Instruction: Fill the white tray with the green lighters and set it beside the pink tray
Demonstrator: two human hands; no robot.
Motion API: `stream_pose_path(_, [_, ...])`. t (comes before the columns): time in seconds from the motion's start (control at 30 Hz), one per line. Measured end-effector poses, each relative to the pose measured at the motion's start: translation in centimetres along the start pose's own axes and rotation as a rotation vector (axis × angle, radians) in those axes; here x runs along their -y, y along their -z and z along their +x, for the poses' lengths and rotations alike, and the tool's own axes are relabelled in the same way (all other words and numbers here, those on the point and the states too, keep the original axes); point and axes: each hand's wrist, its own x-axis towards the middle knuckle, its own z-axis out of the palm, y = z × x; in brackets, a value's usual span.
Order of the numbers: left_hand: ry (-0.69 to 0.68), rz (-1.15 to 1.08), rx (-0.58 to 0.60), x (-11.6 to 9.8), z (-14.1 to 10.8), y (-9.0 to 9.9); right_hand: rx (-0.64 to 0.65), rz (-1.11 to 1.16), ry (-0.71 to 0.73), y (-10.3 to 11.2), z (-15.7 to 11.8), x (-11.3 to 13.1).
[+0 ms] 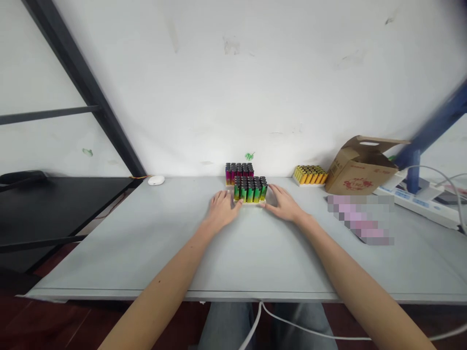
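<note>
A white tray [249, 203] near the table's middle holds several upright, battery-like green cylinders [250, 193] with black tops. My left hand [221, 208] is at its left side, the thumb at the front left corner and the fingers stretched along the side. At the right side is my right hand [283, 204], thumb at the front right corner and fingers reaching back. The tray is held between both hands. Just behind it, slightly left, similar purple cylinders [233, 174] with black tops stand in another pale tray, partly hidden by the green ones.
Orange-yellow cylinders [310, 175] fill a tray at the back right, beside an open cardboard box [359, 170]. A white rounded object [156, 180] lies back left. On the right are a blurred pink item [355, 218] and a power strip [419, 201] with cables. A wall stands behind the table [153, 248].
</note>
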Motion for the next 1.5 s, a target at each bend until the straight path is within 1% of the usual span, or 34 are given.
stream_pose_path(0.07, [-0.020, 0.051, 0.028, 0.3, 0.0, -0.3, 0.077, -0.044, 0.010, -0.7, -0.1, -0.1])
stream_pose_path(0.17, [-0.039, 0.090, 0.062, 0.6, 0.0, -0.6, 0.124, -0.094, 0.010, -1.3, -0.1, 0.0])
stream_pose_path(0.27, [-0.050, 0.100, 0.081, 0.8, 0.0, -0.6, 0.132, -0.108, 0.009, -1.3, -0.1, 0.1])
stream_pose_path(0.43, [-0.036, 0.123, 0.068, 1.1, 0.0, -1.0, 0.148, -0.111, -0.006, -1.2, -0.1, 0.3])
stream_pose_path(0.67, [-0.051, 0.131, 0.058, 1.6, 0.2, -1.5, 0.115, -0.096, -0.052, -1.1, -0.1, 0.9])
stream_pose_path(0.77, [-0.042, 0.135, 0.055, 1.3, 0.2, -1.4, 0.127, -0.128, -0.071, -0.9, 0.0, 1.2])
stream_pose_path(1.03, [-0.015, 0.153, 0.114, -0.2, -0.1, -1.2, 0.182, -0.142, -0.064, -0.5, -0.1, 1.5])
stream_pose_path(1.3, [-0.010, 0.165, 0.116, -0.2, -0.2, -1.2, 0.170, -0.131, -0.057, -0.2, -0.3, 1.9])
stream_pose_path(1.37, [-0.023, 0.163, 0.111, -0.1, 0.0, -1.3, 0.164, -0.141, -0.067, 0.0, -0.3, 2.1])
stream_pose_path(1.5, [-0.113, 0.168, 0.068, -0.1, 0.4, -2.0, 0.145, -0.164, -0.131, 0.6, -0.1, 2.0])
